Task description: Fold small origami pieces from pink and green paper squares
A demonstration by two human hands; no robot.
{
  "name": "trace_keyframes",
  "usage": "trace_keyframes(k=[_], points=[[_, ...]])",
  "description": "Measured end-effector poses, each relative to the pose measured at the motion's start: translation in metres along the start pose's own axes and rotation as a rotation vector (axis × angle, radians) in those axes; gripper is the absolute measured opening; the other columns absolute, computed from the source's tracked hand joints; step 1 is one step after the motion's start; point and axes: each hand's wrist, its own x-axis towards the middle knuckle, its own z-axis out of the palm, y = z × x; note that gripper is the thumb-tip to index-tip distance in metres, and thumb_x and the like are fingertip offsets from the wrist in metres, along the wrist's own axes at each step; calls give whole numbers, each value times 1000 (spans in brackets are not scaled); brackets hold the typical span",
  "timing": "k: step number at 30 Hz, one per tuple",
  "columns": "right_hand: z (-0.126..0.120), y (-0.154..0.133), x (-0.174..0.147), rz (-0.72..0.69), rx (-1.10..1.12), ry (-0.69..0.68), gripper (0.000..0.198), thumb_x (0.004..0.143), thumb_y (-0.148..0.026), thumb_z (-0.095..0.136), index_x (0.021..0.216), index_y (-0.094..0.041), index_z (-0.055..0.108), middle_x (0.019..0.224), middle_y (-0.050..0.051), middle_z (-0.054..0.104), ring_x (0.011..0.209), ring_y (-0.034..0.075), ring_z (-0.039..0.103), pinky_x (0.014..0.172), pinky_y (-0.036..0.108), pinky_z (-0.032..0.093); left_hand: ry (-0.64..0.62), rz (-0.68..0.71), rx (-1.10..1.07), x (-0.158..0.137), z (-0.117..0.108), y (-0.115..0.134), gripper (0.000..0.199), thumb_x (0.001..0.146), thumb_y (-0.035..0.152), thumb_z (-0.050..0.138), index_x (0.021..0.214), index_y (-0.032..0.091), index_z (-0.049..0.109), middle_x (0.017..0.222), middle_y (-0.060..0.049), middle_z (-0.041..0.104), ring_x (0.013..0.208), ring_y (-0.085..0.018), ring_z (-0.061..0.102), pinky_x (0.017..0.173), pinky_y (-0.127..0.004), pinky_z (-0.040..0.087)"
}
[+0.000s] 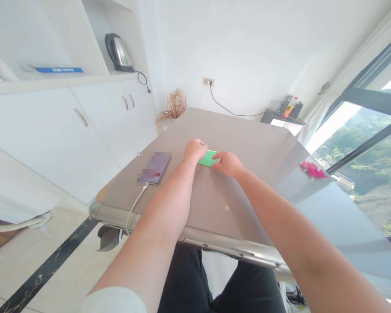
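A small bright green piece of paper (206, 159) lies on the grey table between my two hands, with a thin pale strip along its far edge. My left hand (195, 149) is closed at the paper's left side, its fingertips mostly hidden behind the hand. On the right side, my right hand (228, 164) has its bent thumb and forefinger on the paper's edge. Left of my forearm lies a phone (159, 167), partly pixelated, with a white cable (134, 204) plugged into it.
The grey table (228, 130) reaches toward the wall. Pink paper pieces (313, 169) lie by its right edge, near the window (355, 139). A small dark cabinet (282, 119) holding bottles stands behind. At left are white cupboards (45, 130), a kettle (120, 54) and a dried plant (176, 104).
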Motion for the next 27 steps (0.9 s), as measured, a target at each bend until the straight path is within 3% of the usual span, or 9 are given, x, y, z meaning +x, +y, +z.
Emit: trace_keyframes(k=[4,8,20,27], points=[[9,-5,8,-35,-108,-63,53,76,-40,77,126,-25,69,116,7,72,97,23,68,81,30,50,-54,0,59,-1,5,0,20,82,27,59,90,17,75,103,-16,76,99,-29,70,84,-36,50],[10,-7,11,9,-149,-83,46,77,-44,76,119,-26,73,109,8,73,95,25,69,77,31,50,-86,-13,91,-2,4,1,20,82,27,58,88,16,74,103,-18,76,101,-31,70,84,-37,50],[8,-13,3,-75,-261,-56,26,91,-34,55,104,-27,77,96,6,75,89,25,68,72,31,47,-63,6,83,-1,5,2,20,84,29,58,86,16,72,101,-19,75,102,-33,70,86,-38,50],[14,-16,1,-132,-399,-9,34,97,-27,41,96,-20,74,94,11,75,83,24,68,70,31,44,-46,-4,80,2,4,-2,23,81,32,60,88,16,74,101,-19,76,103,-33,69,88,-38,50]])
